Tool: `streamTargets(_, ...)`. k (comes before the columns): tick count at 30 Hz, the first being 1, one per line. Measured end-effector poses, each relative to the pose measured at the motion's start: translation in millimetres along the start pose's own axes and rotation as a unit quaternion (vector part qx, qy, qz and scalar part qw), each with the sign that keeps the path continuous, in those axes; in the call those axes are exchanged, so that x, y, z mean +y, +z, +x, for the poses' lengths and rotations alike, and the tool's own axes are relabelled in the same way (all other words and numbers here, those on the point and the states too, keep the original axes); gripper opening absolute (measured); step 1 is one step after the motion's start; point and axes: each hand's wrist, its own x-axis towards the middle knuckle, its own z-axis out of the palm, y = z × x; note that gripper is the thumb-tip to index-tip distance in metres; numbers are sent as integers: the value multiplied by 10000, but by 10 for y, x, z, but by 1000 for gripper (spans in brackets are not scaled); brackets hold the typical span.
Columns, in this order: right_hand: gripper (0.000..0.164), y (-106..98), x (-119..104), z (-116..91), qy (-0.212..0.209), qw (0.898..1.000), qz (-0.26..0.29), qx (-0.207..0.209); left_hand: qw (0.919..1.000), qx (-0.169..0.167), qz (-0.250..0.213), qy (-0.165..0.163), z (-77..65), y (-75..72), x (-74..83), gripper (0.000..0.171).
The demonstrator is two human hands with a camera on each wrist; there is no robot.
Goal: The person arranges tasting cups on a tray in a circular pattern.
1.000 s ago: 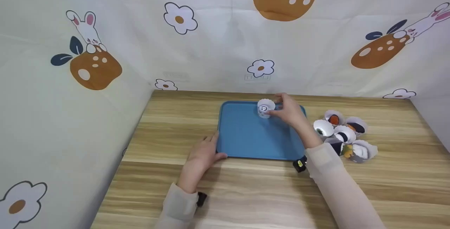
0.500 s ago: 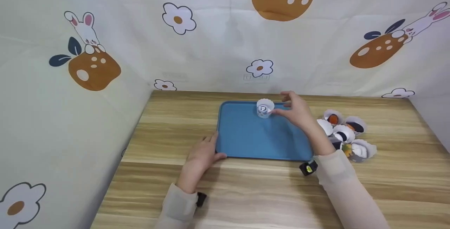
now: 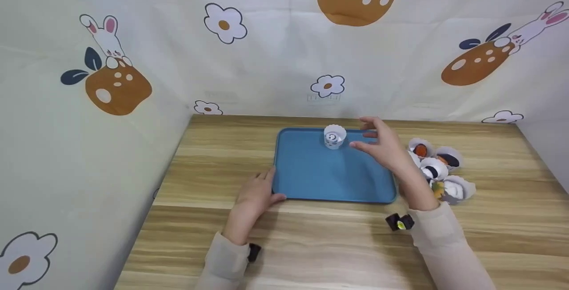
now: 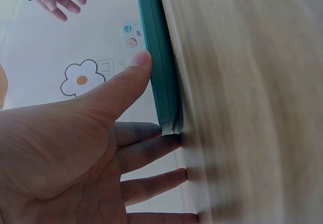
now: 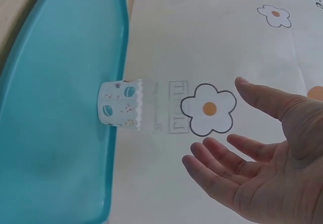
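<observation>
A white paper baking cup (image 3: 334, 137) with a scalloped rim and small printed pictures stands upright near the back edge of the blue tray (image 3: 329, 174). In the right wrist view the same cup (image 5: 120, 104) shows its patterned side. My right hand (image 3: 382, 145) hovers to the right of it, thumb and fingers spread apart, holding nothing. At the tray's front left corner rests my left hand (image 3: 258, 194). Seen from the left wrist, the thumb (image 4: 136, 65) lies against the tray's rim, and the straight fingertips touch the wooden table.
To the right of the tray stand several paper cups (image 3: 434, 168) with sushi-like pieces in them, partly hidden by my right forearm. A black wrist camera (image 3: 399, 222) sits at my right sleeve. A patterned cloth wall (image 3: 266, 67) rises behind the table (image 3: 213, 165).
My right hand has let go of the paper cup and drawn away to the right. The cup stays on the tray. My left hand keeps its place.
</observation>
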Motion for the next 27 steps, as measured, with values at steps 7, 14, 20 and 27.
streamTargets(7,68,-59,-39,-183,-127,9999,8,4,9999,-40,-86,-63,-7,-15,10,82)
streamTargets(14,68,-123,-66,-326,-163,9997,190,-26,9999,-30,-122,-81,-1,-12,4,83)
streamTargets(20,69,-189,-76,-435,-195,9996,189,-5,9999,-8,-121,-80,-3,-4,1,83)
streamTargets(27,71,-288,-79,-580,-239,9990,350,125,10000,8,-29,-71,-10,-14,6,83)
